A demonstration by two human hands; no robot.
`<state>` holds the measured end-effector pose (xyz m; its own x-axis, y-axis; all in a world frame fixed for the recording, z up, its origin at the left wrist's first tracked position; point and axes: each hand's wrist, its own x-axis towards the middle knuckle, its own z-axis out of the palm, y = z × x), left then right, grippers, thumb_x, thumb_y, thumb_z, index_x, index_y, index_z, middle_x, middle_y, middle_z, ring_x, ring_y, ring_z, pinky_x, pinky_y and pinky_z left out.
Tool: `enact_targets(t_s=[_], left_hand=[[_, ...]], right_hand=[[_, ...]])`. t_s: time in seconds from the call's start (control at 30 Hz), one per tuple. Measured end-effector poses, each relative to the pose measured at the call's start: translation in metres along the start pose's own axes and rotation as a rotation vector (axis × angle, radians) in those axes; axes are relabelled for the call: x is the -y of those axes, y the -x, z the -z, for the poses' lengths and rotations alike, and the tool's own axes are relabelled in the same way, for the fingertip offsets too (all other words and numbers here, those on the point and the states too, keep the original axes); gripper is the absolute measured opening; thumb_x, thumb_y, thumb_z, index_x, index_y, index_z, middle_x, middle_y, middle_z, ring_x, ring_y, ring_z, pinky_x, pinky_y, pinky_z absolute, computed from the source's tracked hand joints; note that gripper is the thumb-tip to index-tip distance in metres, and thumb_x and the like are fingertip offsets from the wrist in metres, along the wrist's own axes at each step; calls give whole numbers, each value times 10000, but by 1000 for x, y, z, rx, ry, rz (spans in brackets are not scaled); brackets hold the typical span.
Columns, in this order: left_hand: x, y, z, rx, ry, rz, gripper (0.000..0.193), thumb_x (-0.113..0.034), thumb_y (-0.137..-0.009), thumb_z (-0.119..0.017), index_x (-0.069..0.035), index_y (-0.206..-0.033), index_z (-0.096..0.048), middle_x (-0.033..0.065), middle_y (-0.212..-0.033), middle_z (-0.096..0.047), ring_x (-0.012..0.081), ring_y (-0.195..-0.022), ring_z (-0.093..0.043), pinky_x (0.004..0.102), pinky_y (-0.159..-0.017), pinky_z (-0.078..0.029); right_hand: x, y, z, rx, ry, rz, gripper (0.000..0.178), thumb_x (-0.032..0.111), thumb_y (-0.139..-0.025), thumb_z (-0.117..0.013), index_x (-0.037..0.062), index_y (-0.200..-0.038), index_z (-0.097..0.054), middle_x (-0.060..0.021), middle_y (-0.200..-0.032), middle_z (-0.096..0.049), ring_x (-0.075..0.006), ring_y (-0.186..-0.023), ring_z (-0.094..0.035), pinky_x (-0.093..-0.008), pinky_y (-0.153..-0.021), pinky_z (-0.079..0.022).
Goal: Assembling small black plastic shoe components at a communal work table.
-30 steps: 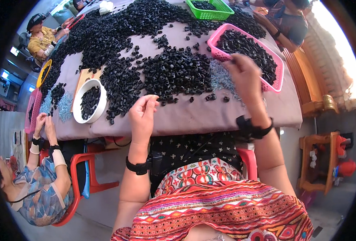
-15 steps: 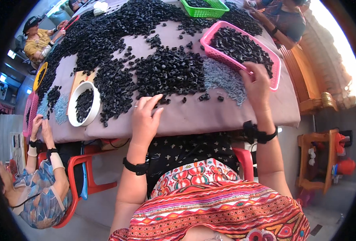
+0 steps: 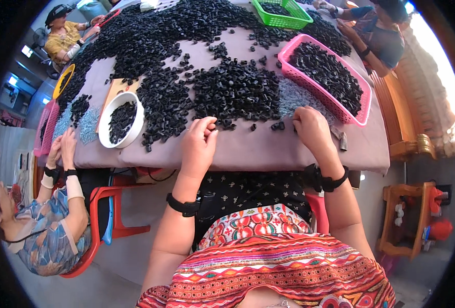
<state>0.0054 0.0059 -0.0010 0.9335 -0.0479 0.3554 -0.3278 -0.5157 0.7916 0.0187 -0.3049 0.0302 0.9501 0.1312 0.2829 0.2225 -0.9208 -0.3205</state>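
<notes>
Left hand (image 3: 199, 145) curling narrow at black parts pile (image 3: 235, 92) edge; right hand (image 3: 312, 129) resting curled near pink basket (image 3: 351, 119), grip unclear; tabletop (image 3: 258, 149) front edge lying bare.

Bright daylight comes from my upper right, and there it burns out to white glare. My table (image 3: 248, 149) is evenly lit with soft shadows. The edges bend strongly, and a black rim surrounds everything.

White bowl (image 3: 120, 121): near the left table edge, part-filled with black pieces.
Green basket (image 3: 282, 14): far end, black pieces inside.
Yellow-rimmed dish (image 3: 63, 81): far left edge.
Red plastic chair (image 3: 98, 226): lower left, under a seated co-worker.
Wooden bench (image 3: 411, 149): right of table.
</notes>
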Motion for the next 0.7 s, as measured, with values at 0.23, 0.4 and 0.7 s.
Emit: enact_targets(t_s=[0.23, 0.4, 0.7], left_hand=[[-6, 0, 2, 7, -13, -3, 359, 15, -799, -716, -65, -1145, -666, 56, -999, -609, 144, -761, -560, 278, -700, -521], [-14, 0, 2, 25, -244, -214, 358, -87, -804, -750, -106, -1154, -676, 86, -1117, -562, 268, -916, -614, 376, -786, -518], [-5, -1, -3, 14, -228, -211, 228, -83, -843, -721, -62, -1069, -698, 101, -1014, -602, 276, -878, -638, 365, -753, -520]], right_hand=[[33, 2, 12, 1, -294, -102, 107, 81, -842, -643, 9, -913, -608, -171, -842, -669, -362, -784, -661, -425, -720, -526], [66, 14, -7, 152, -591, -74, 127, 71, -821, -679, 1, -924, -656, -157, -781, -681, -266, -711, -676, -354, -680, -529], [94, 12, -32, 174, -667, 55, 140, 49, -828, -685, -5, -957, -685, -178, -883, -682, -314, -774, -679, -372, -714, -540]])
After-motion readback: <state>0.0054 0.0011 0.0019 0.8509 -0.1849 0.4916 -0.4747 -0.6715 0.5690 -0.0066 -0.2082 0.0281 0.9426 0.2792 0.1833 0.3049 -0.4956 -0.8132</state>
